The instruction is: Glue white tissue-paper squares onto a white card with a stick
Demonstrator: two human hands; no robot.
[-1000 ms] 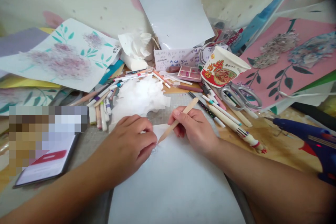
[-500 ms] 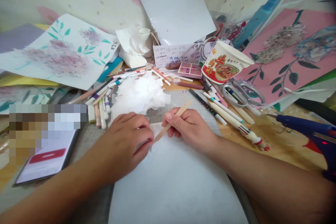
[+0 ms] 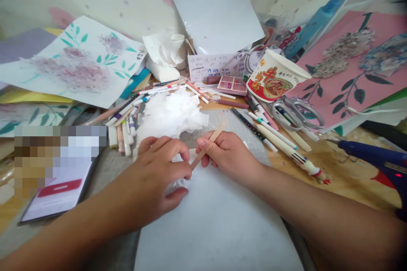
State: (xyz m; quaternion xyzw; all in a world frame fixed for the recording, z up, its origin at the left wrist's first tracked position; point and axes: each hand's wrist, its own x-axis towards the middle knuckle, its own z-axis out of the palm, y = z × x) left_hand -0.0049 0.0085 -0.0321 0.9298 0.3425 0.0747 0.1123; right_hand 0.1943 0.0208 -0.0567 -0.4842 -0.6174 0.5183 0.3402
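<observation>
My right hand (image 3: 227, 150) pinches a flat wooden craft stick (image 3: 208, 146), which slants down to the left. Its lower end meets the fingertips of my left hand (image 3: 162, 171). That hand is open, the thumb parted from the curled forefinger, over a large white sheet of paper (image 3: 219, 220). A small pale, crumpled bit shows beneath the left fingers, too blurred to name. Just beyond my hands lies a heap of torn white paper pieces (image 3: 173, 112).
Markers and pens (image 3: 276, 142) lie at the right, near scissors (image 3: 297, 112), a paper noodle cup (image 3: 276, 76) and a blue glue gun (image 3: 375, 156) with a red light. A phone (image 3: 60, 194) stands at the left. Flower pictures (image 3: 108, 89) lean behind it.
My left thumb has moved away from the forefinger, opening that hand. The stick stays in my right hand, its lower end still by the left fingers. The whole view has shifted slightly.
</observation>
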